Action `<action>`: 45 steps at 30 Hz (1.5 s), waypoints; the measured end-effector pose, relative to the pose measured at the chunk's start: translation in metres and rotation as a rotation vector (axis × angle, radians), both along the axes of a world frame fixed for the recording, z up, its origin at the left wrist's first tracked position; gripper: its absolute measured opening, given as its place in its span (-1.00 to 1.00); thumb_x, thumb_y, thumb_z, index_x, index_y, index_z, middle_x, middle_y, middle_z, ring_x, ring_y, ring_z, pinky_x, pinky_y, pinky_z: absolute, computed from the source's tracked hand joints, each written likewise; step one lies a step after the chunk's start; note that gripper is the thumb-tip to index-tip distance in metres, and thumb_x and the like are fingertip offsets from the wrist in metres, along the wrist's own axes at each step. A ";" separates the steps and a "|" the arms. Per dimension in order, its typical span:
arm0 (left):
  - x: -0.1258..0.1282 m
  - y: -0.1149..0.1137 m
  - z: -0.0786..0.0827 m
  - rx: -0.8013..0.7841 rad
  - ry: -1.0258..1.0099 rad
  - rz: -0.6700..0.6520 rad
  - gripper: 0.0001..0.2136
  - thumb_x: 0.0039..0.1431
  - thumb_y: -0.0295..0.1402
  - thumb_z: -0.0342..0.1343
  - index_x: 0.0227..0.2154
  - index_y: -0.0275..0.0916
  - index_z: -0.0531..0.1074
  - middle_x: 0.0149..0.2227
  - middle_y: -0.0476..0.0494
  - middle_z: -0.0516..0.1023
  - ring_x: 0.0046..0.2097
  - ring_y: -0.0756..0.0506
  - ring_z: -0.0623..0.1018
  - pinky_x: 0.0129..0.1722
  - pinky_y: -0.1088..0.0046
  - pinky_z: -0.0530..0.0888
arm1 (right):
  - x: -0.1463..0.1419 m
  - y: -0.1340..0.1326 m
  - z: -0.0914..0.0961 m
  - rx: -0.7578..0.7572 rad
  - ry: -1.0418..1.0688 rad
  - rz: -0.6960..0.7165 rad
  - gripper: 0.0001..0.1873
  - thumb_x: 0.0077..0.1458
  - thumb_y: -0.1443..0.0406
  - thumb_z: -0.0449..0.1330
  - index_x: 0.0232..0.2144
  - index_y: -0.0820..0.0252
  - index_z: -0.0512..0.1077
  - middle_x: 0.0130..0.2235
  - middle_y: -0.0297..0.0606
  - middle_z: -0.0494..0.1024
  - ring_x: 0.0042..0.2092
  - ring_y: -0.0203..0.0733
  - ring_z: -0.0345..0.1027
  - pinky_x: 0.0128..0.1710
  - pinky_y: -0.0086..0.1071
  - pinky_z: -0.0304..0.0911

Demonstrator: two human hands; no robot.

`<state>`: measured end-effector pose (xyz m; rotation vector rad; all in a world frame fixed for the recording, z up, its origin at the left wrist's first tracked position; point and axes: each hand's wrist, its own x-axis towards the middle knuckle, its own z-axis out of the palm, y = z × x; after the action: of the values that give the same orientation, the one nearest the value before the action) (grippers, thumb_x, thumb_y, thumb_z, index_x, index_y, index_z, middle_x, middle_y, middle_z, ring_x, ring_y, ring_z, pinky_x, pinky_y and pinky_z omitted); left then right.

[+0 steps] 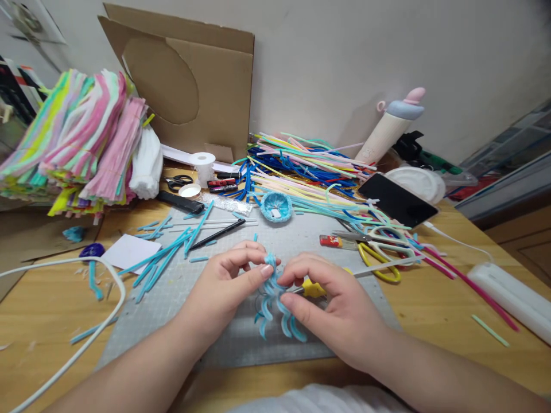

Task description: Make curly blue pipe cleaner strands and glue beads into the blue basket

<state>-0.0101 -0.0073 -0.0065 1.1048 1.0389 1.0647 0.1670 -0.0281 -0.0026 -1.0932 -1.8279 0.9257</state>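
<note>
A small bundle of curled light-blue pipe cleaners (272, 307) hangs between my two hands above the grey cutting mat (181, 310). My left hand (224, 287) pinches its top with thumb and fingers. My right hand (331, 304) grips the wavy strands from the right, and a yellow-handled tool (313, 288) shows partly under its fingers. A small round light-blue woven piece (276, 207) lies further back on the mat. Loose blue pipe cleaner pieces (166, 252) lie on the mat to the left.
A heap of coloured pipe cleaners (301, 166) fills the back of the wooden table. Fluffy pastel bundles (81, 137) are stacked at the left. Yellow scissors (379, 255), a dark phone (396, 201), a bottle (390, 129), cardboard (193, 80) and a white tube (77, 344) are around.
</note>
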 end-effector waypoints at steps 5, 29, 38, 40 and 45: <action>0.000 0.000 -0.003 -0.056 -0.050 -0.053 -0.90 -0.07 -0.29 0.31 -0.51 -0.19 0.60 -0.32 -0.12 0.47 -0.15 -0.16 0.41 -0.06 0.33 0.31 | -0.001 0.002 0.001 -0.058 0.039 0.019 -0.93 0.07 0.39 0.18 -0.44 0.15 0.43 -0.42 -0.36 0.47 -0.34 -0.27 0.36 -0.31 -0.38 0.27; -0.007 -0.001 -0.005 -0.340 -0.371 -0.303 -0.76 -0.17 -0.22 0.39 -0.41 -0.22 0.59 -0.29 -0.12 0.50 -0.26 -0.09 0.44 -0.22 0.45 0.36 | 0.001 0.010 0.000 -0.807 0.595 0.193 -0.74 -0.15 0.18 0.42 -0.45 0.17 0.46 -0.46 -0.41 0.42 -0.44 -0.38 0.25 -0.43 -0.47 0.18; -0.007 0.001 0.001 -0.137 -0.222 -0.266 -0.83 -0.10 -0.22 0.35 -0.50 -0.19 0.57 -0.28 -0.06 0.37 -0.18 -0.09 0.36 -0.15 0.42 0.27 | 0.008 0.010 0.006 -0.410 0.280 0.098 -0.92 0.00 0.30 0.27 -0.44 0.15 0.42 -0.40 -0.36 0.45 -0.34 -0.27 0.29 -0.35 -0.38 0.22; -0.006 0.001 0.001 -0.117 -0.202 -0.247 -0.84 -0.10 -0.22 0.35 -0.51 -0.19 0.56 -0.29 -0.05 0.35 -0.18 -0.09 0.35 -0.16 0.43 0.27 | 0.010 0.009 0.010 -0.263 0.170 0.068 -0.96 0.03 0.35 0.24 -0.45 0.14 0.44 -0.40 -0.37 0.47 -0.32 -0.26 0.33 -0.30 -0.37 0.25; -0.005 0.002 -0.002 -0.099 -0.221 -0.215 -0.84 -0.09 -0.22 0.35 -0.51 -0.17 0.57 -0.29 -0.06 0.34 -0.14 -0.10 0.32 -0.14 0.44 0.25 | 0.009 0.004 0.016 -0.184 0.096 0.047 -0.94 0.02 0.38 0.22 -0.45 0.13 0.45 -0.43 -0.39 0.49 -0.37 -0.29 0.34 -0.35 -0.41 0.26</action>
<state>-0.0154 -0.0055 -0.0086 0.9707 0.7702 0.9294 0.1762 -0.0241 0.0138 -1.1009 -1.7227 1.1730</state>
